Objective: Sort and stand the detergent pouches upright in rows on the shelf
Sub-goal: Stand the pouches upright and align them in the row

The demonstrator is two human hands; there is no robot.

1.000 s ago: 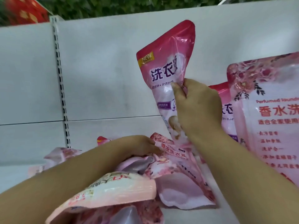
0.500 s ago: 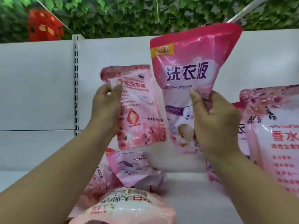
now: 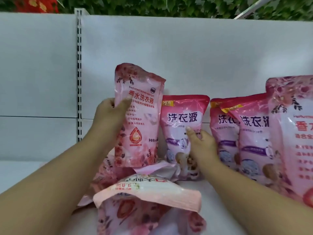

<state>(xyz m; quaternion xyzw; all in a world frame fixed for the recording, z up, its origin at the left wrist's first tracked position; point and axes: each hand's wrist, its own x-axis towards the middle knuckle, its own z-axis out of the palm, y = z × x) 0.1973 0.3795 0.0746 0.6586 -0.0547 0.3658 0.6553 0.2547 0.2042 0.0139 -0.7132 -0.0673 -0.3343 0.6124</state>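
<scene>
While the left hand (image 3: 111, 116) clamps the left edge of a rose-print pouch (image 3: 138, 116), thumb across its front & fingers behind, that pouch is held upright at frame centre-left, its bottom edge over the heap below. Right hand (image 3: 199, 146) grips the lower right side of a pink "NEW" pouch (image 3: 184, 131), thumb pressed on the front, fingers wrapped behind; this pouch stands on the shelf (image 3: 220, 192) w/ its left edge tucked behind the rose-print one.

Just right of it, w/ a narrow gap, two more pink "NEW" pouches (image 3: 250, 133) stand overlapping, the nearer one in front. At the far right edge of frame a big rose-print pouch (image 3: 294, 136) stands closer to the camera, cut off by the frame, overlapping the pair.

Bottom centre: a loose heap of pouches (image 3: 144, 200) lies flat, between the two forearms, one upside-down on top.

Open room: bare shelf at lower left & a strip bottom centre-right between heap & right forearm. White back panel (image 3: 186, 56) closes the rear; slotted upright (image 3: 78, 73) at upper left. Green foliage (image 3: 152, 5) above the panel.
</scene>
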